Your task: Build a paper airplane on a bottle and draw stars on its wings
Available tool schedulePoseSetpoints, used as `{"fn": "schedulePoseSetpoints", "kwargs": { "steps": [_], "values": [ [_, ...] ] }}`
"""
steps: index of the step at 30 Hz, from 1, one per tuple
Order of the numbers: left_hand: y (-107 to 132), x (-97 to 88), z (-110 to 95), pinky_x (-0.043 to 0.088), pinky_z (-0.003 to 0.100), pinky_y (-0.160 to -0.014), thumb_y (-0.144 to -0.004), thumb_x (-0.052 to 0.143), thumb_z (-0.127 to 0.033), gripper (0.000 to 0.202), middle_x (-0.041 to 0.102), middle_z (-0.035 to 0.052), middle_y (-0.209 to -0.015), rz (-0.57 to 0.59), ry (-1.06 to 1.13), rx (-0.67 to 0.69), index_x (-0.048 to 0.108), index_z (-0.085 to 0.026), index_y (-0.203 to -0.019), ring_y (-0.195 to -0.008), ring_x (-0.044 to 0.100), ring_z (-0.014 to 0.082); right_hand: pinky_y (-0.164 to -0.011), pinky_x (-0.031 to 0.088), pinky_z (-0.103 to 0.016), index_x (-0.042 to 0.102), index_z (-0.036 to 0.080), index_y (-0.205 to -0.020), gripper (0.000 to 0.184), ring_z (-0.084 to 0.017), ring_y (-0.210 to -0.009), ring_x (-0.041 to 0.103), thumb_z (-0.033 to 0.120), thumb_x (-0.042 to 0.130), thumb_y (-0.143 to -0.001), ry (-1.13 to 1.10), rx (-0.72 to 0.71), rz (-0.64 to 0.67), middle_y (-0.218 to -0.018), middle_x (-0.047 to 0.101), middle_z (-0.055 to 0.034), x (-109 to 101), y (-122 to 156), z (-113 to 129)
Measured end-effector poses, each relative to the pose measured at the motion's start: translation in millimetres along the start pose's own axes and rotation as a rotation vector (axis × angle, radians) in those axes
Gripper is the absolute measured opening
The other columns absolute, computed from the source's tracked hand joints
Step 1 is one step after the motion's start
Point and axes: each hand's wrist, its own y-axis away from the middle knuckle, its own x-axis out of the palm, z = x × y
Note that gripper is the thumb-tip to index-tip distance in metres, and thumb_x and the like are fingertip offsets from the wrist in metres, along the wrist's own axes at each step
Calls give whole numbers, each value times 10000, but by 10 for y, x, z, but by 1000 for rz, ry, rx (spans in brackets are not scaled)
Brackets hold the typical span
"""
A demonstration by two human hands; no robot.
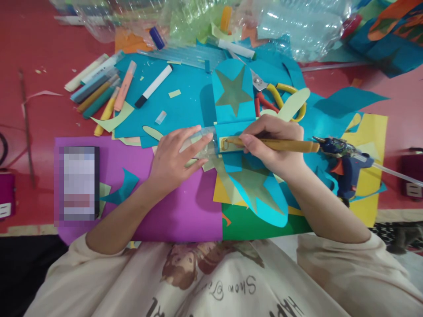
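Observation:
My right hand [277,141] pinches an ochre marker [287,145], its tip on a small pale paper patch [228,144] with a dark yellow outline drawn on it. That patch lies on blue paper wrapped around a clear plastic bottle [208,143]. My left hand [180,158] holds the bottle's bare end, fingers and thumb spread along it. Rounded blue paper wings stick out on both sides: the far wing [221,105] and the near wing [276,204], each bearing an olive star. My right hand partly hides the wrapped body.
Several markers [99,88] lie at the left, above a phone [79,182] on purple paper [185,211]. Yellow-handled scissors [276,94] rest behind my right hand. To the right is a blue glue gun [350,174]. Large clear bottles [297,26] stand along the back, among paper scraps.

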Motion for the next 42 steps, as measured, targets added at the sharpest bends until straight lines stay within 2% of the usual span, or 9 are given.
{"fn": "schedulePoseSetpoints", "kwargs": {
  "steps": [6, 14, 21, 24, 28, 34, 39, 42],
  "values": [
    [1, 2, 8, 457, 371, -990, -986, 459, -512, 434, 609, 84, -1328, 2, 23, 5, 521, -312, -1366, -1206, 580, 246, -466, 404, -265, 623, 195, -652, 346, -104, -514, 513, 461, 624, -873, 24, -23, -26, -602, 606, -3, 22, 5, -26],
    [-6, -9, 1, 464, 361, -980, -991, 452, -511, 422, 622, 84, -1311, -6, -7, 12, 547, -299, -1343, -1193, 588, 236, -437, 366, -267, 574, 185, -608, 378, -92, -472, 458, 477, 669, -830, -26, 49, 26, -559, 572, 1, 3, -11, 16],
    [4, 4, 9, 453, 370, -991, -989, 442, -521, 438, 602, 83, -1337, 19, -5, -1, 523, -316, -1368, -1210, 573, 248, -434, 392, -260, 557, 199, -586, 269, -107, -483, 487, 261, 629, -837, 23, -19, 57, -560, 597, -6, -18, -8, 22],
    [6, 7, 13, 451, 371, -989, -986, 452, -520, 439, 602, 83, -1337, 10, 13, 4, 517, -317, -1371, -1209, 576, 249, -430, 398, -261, 544, 205, -580, 264, -109, -478, 488, 225, 627, -830, 11, -32, 84, -560, 607, -9, -28, -5, 18],
    [2, 2, 12, 456, 361, -979, -985, 470, -507, 429, 612, 82, -1328, -19, 2, 24, 521, -309, -1362, -1202, 585, 242, -422, 387, -259, 538, 205, -577, 274, -103, -475, 476, 230, 634, -832, -9, -25, 96, -562, 609, -9, -38, -7, 19],
    [-3, -2, 13, 466, 345, -959, -985, 474, -506, 422, 627, 84, -1306, -53, -15, 47, 532, -294, -1344, -1183, 596, 230, -428, 386, -260, 572, 197, -610, 260, -102, -481, 491, 281, 637, -847, -31, -37, 41, -563, 597, -11, -25, -17, 20],
    [6, 15, 20, 452, 361, -978, -989, 446, -524, 435, 612, 83, -1324, -12, 3, 13, 522, -313, -1362, -1200, 583, 240, -424, 385, -249, 572, 193, -597, 259, -93, -470, 459, 264, 640, -836, 7, -29, 74, -540, 586, -1, -21, -8, 13],
    [8, 31, 28, 454, 355, -971, -991, 438, -528, 437, 615, 79, -1318, -40, -3, 32, 523, -309, -1359, -1191, 586, 234, -432, 396, -246, 567, 185, -592, 275, -96, -479, 497, 280, 637, -840, -19, -28, 61, -551, 597, -3, -23, -4, -1]
  ]
}}
